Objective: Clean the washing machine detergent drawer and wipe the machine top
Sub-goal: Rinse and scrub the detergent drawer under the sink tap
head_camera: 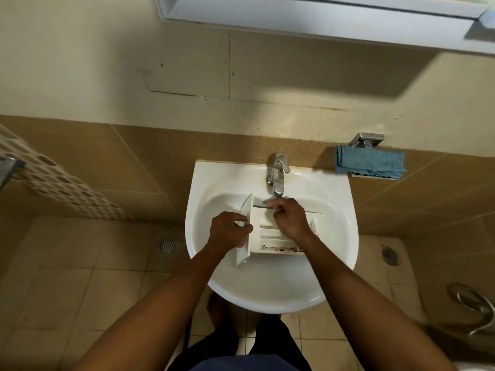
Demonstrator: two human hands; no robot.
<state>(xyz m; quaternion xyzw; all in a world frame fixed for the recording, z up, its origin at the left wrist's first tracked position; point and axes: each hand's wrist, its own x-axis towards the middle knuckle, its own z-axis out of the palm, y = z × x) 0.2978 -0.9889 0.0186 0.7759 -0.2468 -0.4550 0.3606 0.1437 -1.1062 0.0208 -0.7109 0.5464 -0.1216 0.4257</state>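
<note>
Two hands, mine, worked over one white ceramic washbasin [267,298]. Left hand [227,231] gripped the front panel of one white plastic detergent drawer [273,236], which lay in the bowl under one chrome tap [277,175]. Dark specks lined its near edge. Right hand [289,220] curled over its compartments; I could not tell its grasp. One folded blue cloth [371,164]; two round floor drains [168,245].

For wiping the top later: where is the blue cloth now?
Head view, right side: the folded blue cloth sits against the wall, right of the white ceramic sink.
</note>
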